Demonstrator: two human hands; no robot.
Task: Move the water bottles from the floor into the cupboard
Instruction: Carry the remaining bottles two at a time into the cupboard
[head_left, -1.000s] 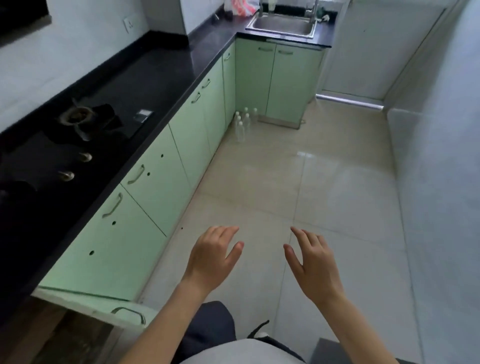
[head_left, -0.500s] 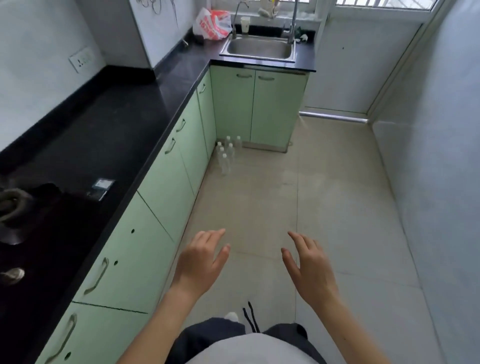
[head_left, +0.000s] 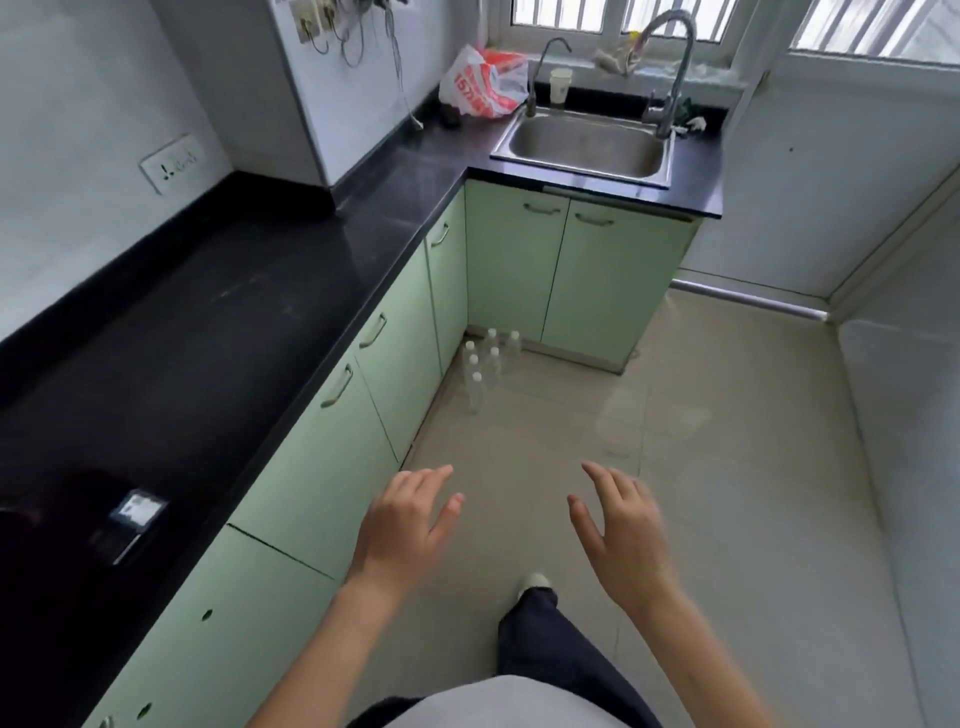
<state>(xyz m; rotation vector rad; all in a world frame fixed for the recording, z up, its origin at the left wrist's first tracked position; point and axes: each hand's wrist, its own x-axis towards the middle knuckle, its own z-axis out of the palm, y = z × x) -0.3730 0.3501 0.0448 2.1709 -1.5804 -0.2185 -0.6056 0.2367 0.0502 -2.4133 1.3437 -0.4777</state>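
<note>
Several clear water bottles (head_left: 485, 364) with white caps stand upright in a cluster on the tiled floor, in the corner where the two runs of pale green cupboards (head_left: 561, 275) meet. All cupboard doors in view are closed. My left hand (head_left: 408, 525) and my right hand (head_left: 621, 530) are held out in front of me, palms down, fingers spread, holding nothing. Both hands are well short of the bottles, over bare floor.
A black countertop (head_left: 218, 322) runs along the left and turns to a steel sink (head_left: 584, 143) with a tap, a paper cup and a red-and-white plastic bag (head_left: 480, 83). A small dark device (head_left: 132, 519) lies on the counter. My leg and shoe (head_left: 535, 582) are below.
I have walked forward along the counter; the stove has left the view and the bottles and sink cupboards appear closer. Both hands stay open and empty.
</note>
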